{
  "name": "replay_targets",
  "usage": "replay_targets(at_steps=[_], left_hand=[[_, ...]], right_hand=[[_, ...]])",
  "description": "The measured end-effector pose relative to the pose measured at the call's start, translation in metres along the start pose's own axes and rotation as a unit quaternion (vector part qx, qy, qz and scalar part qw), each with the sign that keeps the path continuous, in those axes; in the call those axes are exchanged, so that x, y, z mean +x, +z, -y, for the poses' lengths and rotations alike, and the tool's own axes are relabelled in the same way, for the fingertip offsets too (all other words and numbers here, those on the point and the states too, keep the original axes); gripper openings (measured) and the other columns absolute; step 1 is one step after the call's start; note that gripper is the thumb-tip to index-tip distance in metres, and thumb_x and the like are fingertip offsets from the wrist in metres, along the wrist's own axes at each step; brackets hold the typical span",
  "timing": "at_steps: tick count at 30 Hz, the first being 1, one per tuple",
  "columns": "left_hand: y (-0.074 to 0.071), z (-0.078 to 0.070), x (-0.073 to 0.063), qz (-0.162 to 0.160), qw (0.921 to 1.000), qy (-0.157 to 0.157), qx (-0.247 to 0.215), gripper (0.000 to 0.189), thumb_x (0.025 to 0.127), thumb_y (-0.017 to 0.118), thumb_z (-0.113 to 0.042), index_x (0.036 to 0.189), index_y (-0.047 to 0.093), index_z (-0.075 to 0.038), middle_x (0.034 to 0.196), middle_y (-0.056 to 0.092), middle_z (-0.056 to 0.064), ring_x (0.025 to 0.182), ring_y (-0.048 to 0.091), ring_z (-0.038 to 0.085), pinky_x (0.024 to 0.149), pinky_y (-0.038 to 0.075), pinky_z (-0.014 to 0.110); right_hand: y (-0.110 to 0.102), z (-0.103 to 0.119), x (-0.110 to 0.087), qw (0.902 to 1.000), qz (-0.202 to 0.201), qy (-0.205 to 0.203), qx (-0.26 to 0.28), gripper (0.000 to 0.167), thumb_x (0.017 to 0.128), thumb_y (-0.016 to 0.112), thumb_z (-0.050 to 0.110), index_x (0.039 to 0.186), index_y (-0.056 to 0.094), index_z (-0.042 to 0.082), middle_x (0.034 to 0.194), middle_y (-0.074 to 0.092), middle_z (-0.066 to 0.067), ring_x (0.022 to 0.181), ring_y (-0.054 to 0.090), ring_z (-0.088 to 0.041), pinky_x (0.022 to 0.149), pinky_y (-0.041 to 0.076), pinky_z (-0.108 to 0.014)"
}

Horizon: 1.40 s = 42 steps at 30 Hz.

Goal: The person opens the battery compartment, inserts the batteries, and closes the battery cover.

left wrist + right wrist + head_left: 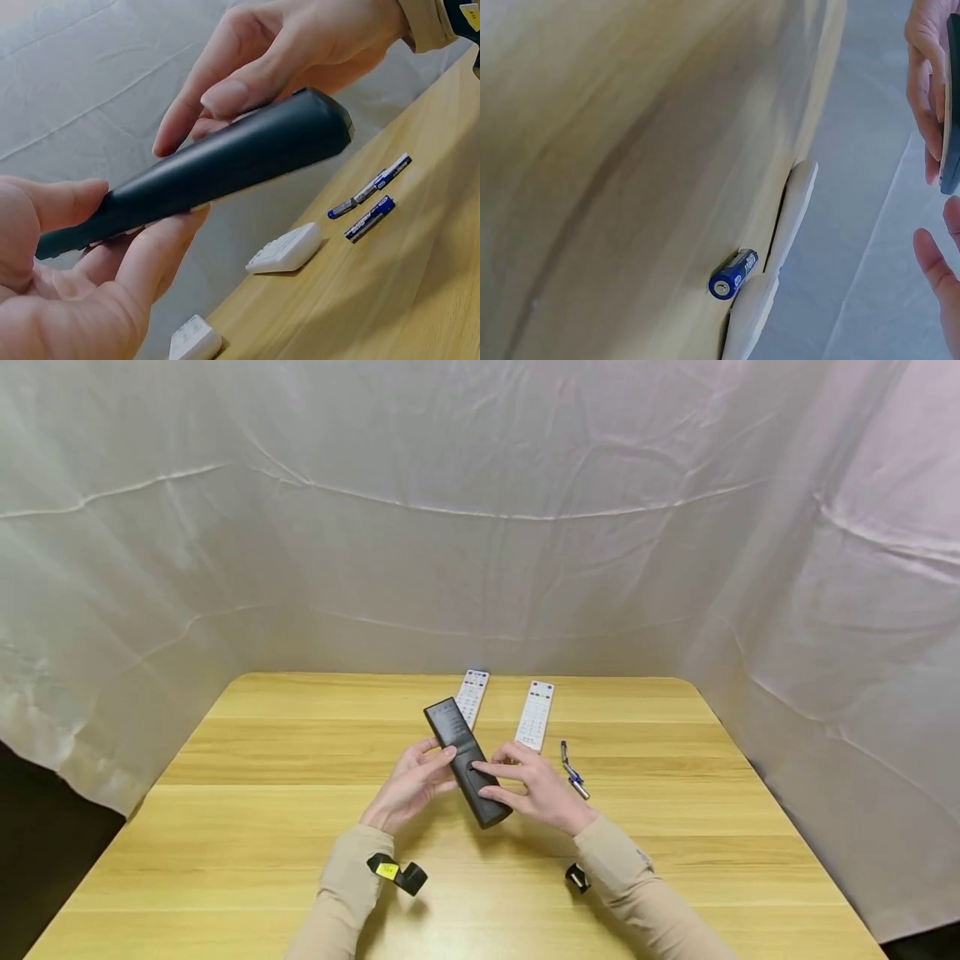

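My left hand (412, 783) grips a black remote control (467, 750) above the table, thumb on its back and fingers beneath. The remote lies tilted, its plain back facing up in the head view. Over its lower half reaches my right hand (543, 789), with extended fingers and thumb at the back surface. One fingertip is right at a small dark notch there. The left wrist view shows the remote (240, 157) from the side, its button face turned down and mostly hidden.
Two white remotes lie near the far edge: one (472, 687) partly behind the black remote, the other (535, 718) to its right. Several blue and silver batteries (370, 219) lie on the wooden table (225, 827), right of my right hand. Grey cloth (480, 568) hangs around the table.
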<state>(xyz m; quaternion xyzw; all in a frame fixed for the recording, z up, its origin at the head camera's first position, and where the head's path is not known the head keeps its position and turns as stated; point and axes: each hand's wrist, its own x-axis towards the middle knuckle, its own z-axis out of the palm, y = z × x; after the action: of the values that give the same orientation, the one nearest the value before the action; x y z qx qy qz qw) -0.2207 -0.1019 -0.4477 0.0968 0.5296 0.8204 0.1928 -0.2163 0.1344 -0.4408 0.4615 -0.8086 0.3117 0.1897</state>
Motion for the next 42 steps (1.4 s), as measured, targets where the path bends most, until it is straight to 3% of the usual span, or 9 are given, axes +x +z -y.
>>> replay_targets(at_steps=[8,13,18,26,33,37,42], left_hand=[[-0.006,-0.003,-0.001,0.044,0.9975,-0.015,-0.054,0.057,0.107,0.043,-0.008,0.155,0.013,0.004,0.154,0.037,0.030,0.118,0.067,0.014,0.105,0.057,0.034],[-0.008,-0.004,-0.001,0.071,0.9937,-0.005,-0.087,0.059,0.107,0.042,-0.005,0.155,0.010,0.004,0.151,0.044,0.027,0.119,0.067,0.018,0.103,0.058,0.035],[-0.010,-0.006,-0.003,0.065,0.9946,-0.005,-0.081,0.062,0.106,0.045,-0.008,0.155,0.009,0.002,0.144,0.057,0.022,0.117,0.067,0.018,0.101,0.060,0.036],[-0.017,-0.013,-0.007,0.023,0.9995,-0.017,0.011,0.065,0.105,0.051,-0.013,0.156,0.013,-0.002,0.150,0.045,0.029,0.117,0.066,0.020,0.107,0.055,0.047],[-0.022,-0.023,-0.008,-0.040,0.9943,-0.023,0.097,0.058,0.104,0.054,-0.017,0.151,0.028,0.004,0.135,0.058,0.023,0.108,0.068,0.020,0.105,0.056,0.050],[-0.025,-0.028,-0.007,-0.072,0.9865,-0.019,0.146,0.051,0.104,0.056,-0.021,0.143,0.040,0.007,0.119,0.060,0.012,0.100,0.067,0.014,0.100,0.060,0.043],[-0.034,-0.036,-0.007,-0.119,0.9666,-0.007,0.227,0.050,0.102,0.061,-0.028,0.132,0.050,0.010,0.110,0.053,0.008,0.090,0.063,0.010,0.091,0.064,0.030]], right_hand=[[0.001,-0.001,-0.003,0.9949,-0.023,0.041,0.090,0.035,0.086,0.077,0.006,0.121,0.072,0.002,0.100,0.066,-0.007,0.081,0.061,-0.026,0.067,0.057,-0.034],[0.001,0.000,-0.005,0.9892,-0.049,0.052,0.128,0.032,0.085,0.075,-0.001,0.118,0.072,-0.002,0.098,0.067,-0.011,0.081,0.060,-0.023,0.068,0.055,-0.026],[0.001,0.000,-0.008,0.9858,-0.070,0.072,0.134,0.031,0.084,0.074,-0.006,0.114,0.072,-0.004,0.098,0.068,-0.014,0.081,0.058,-0.018,0.069,0.052,-0.023],[-0.004,-0.004,-0.012,0.9804,-0.088,0.100,0.145,0.030,0.088,0.070,-0.005,0.117,0.072,-0.001,0.099,0.068,-0.010,0.083,0.053,-0.008,0.072,0.052,-0.035],[-0.015,0.002,-0.009,0.9742,-0.108,0.130,0.150,0.028,0.087,0.066,-0.014,0.114,0.069,-0.010,0.097,0.067,-0.019,0.083,0.054,-0.004,0.074,0.050,-0.022],[-0.027,0.014,-0.004,0.9696,-0.108,0.152,0.158,0.025,0.089,0.064,-0.012,0.114,0.068,-0.012,0.098,0.066,-0.023,0.085,0.053,0.000,0.077,0.049,-0.015],[-0.035,0.017,-0.003,0.9663,-0.113,0.170,0.158,0.025,0.090,0.063,-0.011,0.114,0.066,-0.015,0.101,0.065,-0.027,0.087,0.053,0.001,0.078,0.049,-0.017]])
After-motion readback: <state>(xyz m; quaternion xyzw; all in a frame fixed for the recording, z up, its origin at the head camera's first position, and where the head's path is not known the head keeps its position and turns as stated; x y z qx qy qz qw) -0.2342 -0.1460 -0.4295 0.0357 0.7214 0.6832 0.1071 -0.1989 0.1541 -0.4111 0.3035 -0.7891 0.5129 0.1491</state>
